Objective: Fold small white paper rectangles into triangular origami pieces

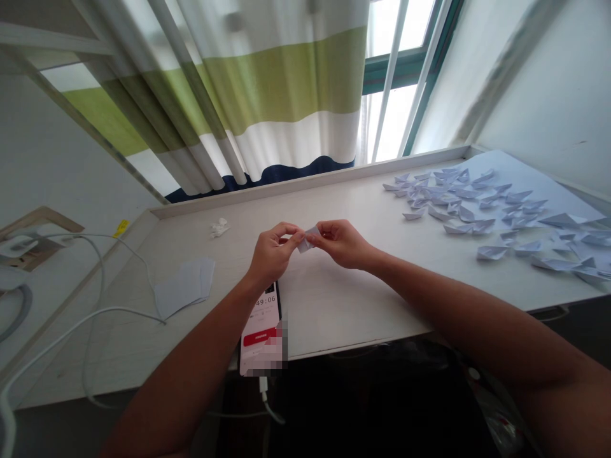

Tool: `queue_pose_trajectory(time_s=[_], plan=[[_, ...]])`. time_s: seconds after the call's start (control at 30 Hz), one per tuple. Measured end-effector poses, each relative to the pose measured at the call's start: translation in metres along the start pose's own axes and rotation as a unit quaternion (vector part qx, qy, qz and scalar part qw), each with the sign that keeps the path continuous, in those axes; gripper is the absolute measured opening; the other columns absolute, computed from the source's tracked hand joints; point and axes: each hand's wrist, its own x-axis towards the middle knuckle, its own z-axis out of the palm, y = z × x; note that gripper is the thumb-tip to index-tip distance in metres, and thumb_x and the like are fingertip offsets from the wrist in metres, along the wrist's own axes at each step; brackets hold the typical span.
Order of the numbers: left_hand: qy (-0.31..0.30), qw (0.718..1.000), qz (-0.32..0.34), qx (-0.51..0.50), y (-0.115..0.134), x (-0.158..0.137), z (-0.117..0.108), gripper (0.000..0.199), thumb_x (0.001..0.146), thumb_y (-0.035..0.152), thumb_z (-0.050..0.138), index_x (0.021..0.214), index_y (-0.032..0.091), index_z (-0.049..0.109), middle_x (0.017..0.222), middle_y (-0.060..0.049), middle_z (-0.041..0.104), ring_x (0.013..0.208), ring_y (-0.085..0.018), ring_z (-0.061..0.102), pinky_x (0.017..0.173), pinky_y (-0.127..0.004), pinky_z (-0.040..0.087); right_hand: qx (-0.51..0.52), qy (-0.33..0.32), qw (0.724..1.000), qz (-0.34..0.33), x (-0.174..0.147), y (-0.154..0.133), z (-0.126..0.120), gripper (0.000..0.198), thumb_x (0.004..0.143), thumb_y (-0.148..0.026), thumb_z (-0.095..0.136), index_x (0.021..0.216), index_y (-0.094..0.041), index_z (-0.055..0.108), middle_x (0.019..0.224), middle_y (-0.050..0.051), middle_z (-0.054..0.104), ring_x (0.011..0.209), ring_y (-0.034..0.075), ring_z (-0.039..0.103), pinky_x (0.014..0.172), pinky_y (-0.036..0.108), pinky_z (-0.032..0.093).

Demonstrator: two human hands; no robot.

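Observation:
Between my two hands, just above the white desk, is a small folded piece of white paper [309, 240]. My left hand [274, 249] pinches its left side with thumb and fingertips. On the other side, my right hand [344, 243] grips it between thumb and bent fingers. The fingertips hide part of the paper, so its exact folded shape is unclear. Many folded paper boats [451, 197] lie spread over the right part of the desk. To the left rests a small stack of white paper sheets [185, 286].
A phone [261, 331] with a lit timer screen lies at the desk's front edge below my left wrist, a cable plugged in. White cables [100, 312] loop over the left side. Crumpled white scraps [219, 228] sit farther back. A curtain [286, 89] hangs behind the desk.

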Motion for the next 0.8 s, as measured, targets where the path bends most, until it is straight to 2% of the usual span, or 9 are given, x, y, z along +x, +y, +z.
queue_pose_trajectory(time_s=[0.17,0.33,0.4,0.5,0.63,0.73,0.8], plan=[[-0.005,0.999,-0.027,-0.032,0.0026,0.0003,0.0003,0.026,0.086,0.044,0.082,0.081,0.019,0.081,0.086,-0.005,0.076,0.078,-0.019,0.067,0.075,-0.032,0.053,0.008,-0.023,1.0,0.014,0.0,0.0027,0.0004,0.044,0.091,-0.06,0.077,0.077,-0.018,0.072,0.074,0.002,0.069,0.071,0.016,0.059,0.067,0.031,0.046],[-0.013,0.998,-0.039,-0.047,0.0044,0.0003,-0.0009,0.024,0.084,0.043,0.084,0.081,0.019,0.082,0.085,-0.005,0.076,0.08,-0.02,0.067,0.078,-0.033,0.053,-0.002,-0.054,0.998,0.018,-0.0014,0.0022,-0.0004,0.035,0.093,-0.049,0.075,0.078,-0.018,0.071,0.072,0.0,0.066,0.067,0.014,0.055,0.064,0.03,0.043],[-0.016,0.998,-0.039,-0.049,0.0046,0.0007,-0.0015,0.024,0.083,0.042,0.086,0.083,0.019,0.082,0.087,-0.005,0.077,0.083,-0.02,0.068,0.08,-0.033,0.053,-0.007,-0.048,0.999,0.026,-0.0021,-0.0004,-0.0003,0.031,0.092,-0.045,0.074,0.078,-0.017,0.071,0.072,0.001,0.066,0.067,0.014,0.056,0.063,0.03,0.043],[-0.016,0.997,-0.038,-0.066,0.0036,0.0016,-0.0023,0.024,0.082,0.043,0.087,0.087,0.019,0.084,0.09,-0.006,0.078,0.085,-0.02,0.068,0.084,-0.034,0.053,0.013,-0.015,1.0,0.021,-0.0026,-0.0042,0.0005,0.031,0.091,-0.046,0.077,0.083,-0.017,0.072,0.079,0.003,0.071,0.073,0.017,0.063,0.07,0.032,0.051],[0.018,0.997,-0.045,-0.062,0.0007,0.002,-0.0035,0.026,0.081,0.043,0.089,0.093,0.02,0.085,0.088,-0.005,0.078,0.083,-0.018,0.066,0.081,-0.032,0.053,0.011,0.05,0.998,-0.042,-0.0031,-0.0055,0.0003,0.034,0.093,-0.053,0.078,0.089,-0.02,0.069,0.09,0.005,0.073,0.085,0.021,0.068,0.084,0.04,0.06],[0.031,0.998,-0.043,-0.039,0.0026,0.0002,-0.0043,0.03,0.081,0.042,0.09,0.103,0.021,0.086,0.08,-0.002,0.075,0.074,-0.015,0.063,0.073,-0.03,0.051,-0.078,0.101,0.986,-0.111,-0.0036,-0.0036,-0.0019,0.031,0.098,-0.051,0.074,0.086,-0.023,0.069,0.092,0.006,0.072,0.086,0.022,0.067,0.084,0.042,0.059],[0.009,0.997,-0.047,-0.063,0.0067,-0.0016,-0.0047,0.035,0.085,0.043,0.088,0.114,0.022,0.085,0.081,-0.002,0.077,0.072,-0.016,0.065,0.072,-0.031,0.053,-0.138,0.108,0.974,-0.145,-0.0038,-0.0016,-0.0042,0.026,0.102,-0.047,0.07,0.089,-0.024,0.072,0.093,0.007,0.073,0.085,0.023,0.066,0.081,0.042,0.057]])
